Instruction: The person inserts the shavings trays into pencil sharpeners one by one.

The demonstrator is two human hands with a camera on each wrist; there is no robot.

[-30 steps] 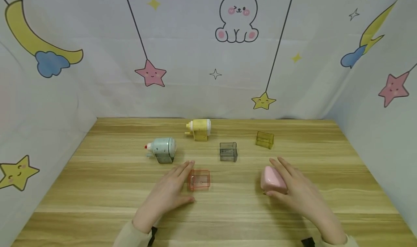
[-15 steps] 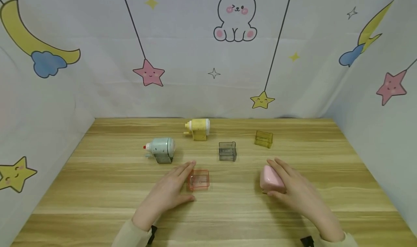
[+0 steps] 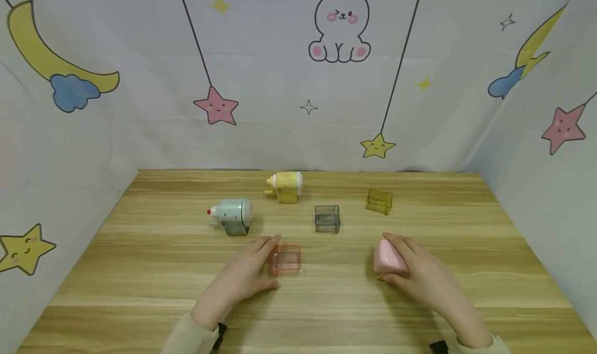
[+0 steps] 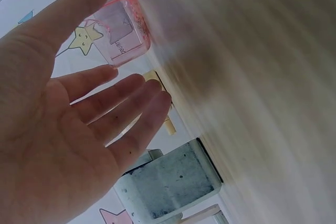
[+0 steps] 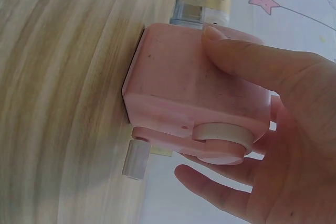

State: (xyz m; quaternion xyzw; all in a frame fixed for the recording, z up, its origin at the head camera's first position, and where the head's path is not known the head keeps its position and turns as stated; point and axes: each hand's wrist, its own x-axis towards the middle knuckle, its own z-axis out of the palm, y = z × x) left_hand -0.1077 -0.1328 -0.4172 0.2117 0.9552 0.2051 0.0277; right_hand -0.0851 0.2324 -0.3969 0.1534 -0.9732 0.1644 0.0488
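In the head view my right hand point(image 3: 429, 276) is at a pink crank pencil sharpener point(image 3: 389, 259) standing on the table. The right wrist view shows the thumb point(image 5: 247, 59) pressed to one side of its body and fingers behind it, with the crank point(image 5: 189, 145) facing the camera. My left hand point(image 3: 238, 279) lies beside a clear red pencil sharpener point(image 3: 288, 258), fingers behind it and thumb in front. In the left wrist view that hand's fingers point(image 4: 121, 103) are extended and spread from the thumb, with nothing gripped.
A pale green crank sharpener point(image 3: 235, 215) stands at the left, beyond my left hand. Farther back is a yellow crank sharpener point(image 3: 287, 186). A clear grey sharpener point(image 3: 327, 219) sits mid-table and a clear olive one point(image 3: 380, 201) at back right. Printed cloth point(image 3: 280, 136) walls the table.
My right hand's fingertips have drawn in closer against the pink sharpener. The left hand stays almost still beside the red one, and the sharpeners keep their places.
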